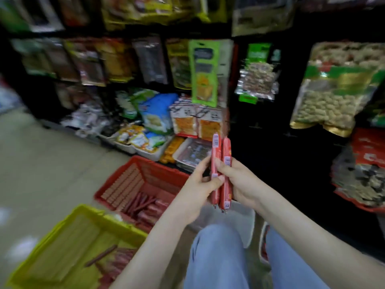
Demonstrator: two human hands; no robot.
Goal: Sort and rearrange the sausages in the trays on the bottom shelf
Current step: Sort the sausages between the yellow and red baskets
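Two red wrapped sausages (221,155) stand upright side by side between my hands, in front of the shelves. My left hand (200,184) grips the left sausage, thumb across its lower part. My right hand (239,180) holds the right sausage, fingers curled round it from behind. Below and to the left, a red basket (116,184) on the floor holds several loose sausages (145,205). A yellow basket (68,243) nearer to me holds several thin sausages (112,261). White trays (183,151) sit on the bottom shelf just beyond my hands.
Hanging snack bags (204,71) fill the shelves above. Peanut bags (335,88) hang at the right. My knees in blue jeans (216,257) are at the bottom. A pale floor (41,163) lies to the left. The view is blurred.
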